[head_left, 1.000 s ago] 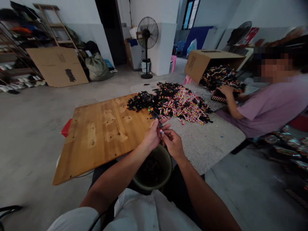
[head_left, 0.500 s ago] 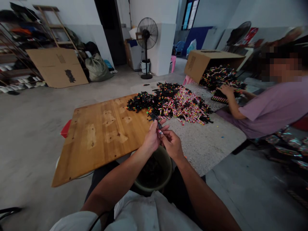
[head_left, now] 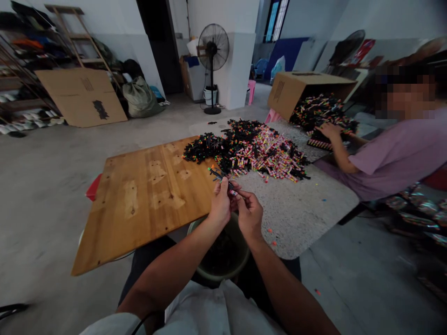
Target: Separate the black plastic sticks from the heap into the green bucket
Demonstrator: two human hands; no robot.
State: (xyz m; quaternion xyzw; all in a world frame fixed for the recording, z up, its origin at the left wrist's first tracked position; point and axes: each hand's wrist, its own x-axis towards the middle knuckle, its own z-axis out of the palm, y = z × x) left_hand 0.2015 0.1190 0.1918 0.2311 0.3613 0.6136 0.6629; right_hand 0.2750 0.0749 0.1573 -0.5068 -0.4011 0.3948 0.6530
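My left hand (head_left: 220, 202) is closed round several thin black pieces (head_left: 217, 174), whose orange and green ends point up and left. Close against it, my right hand (head_left: 250, 214) pinches a small piece with a pink and white wrapper (head_left: 233, 192). Both hands are over the rim of a green bucket (head_left: 244, 260) with dark contents. Beyond them lies a pile of black pieces (head_left: 206, 148) with orange and green tips, merging on the right into pink-wrapped ones (head_left: 275, 156).
A wooden board (head_left: 146, 200) lies at the left, a speckled grey tabletop (head_left: 300, 214) at the right. Across it a person in a pink shirt (head_left: 401, 149) handles pieces beside a tipped cardboard box (head_left: 289, 95). A fan (head_left: 212, 60) stands behind.
The black pieces in my left hand have swung slightly left. My left fingers have drawn in, and my right hand is slightly lower. Orange bits now show on the tabletop's near edge.
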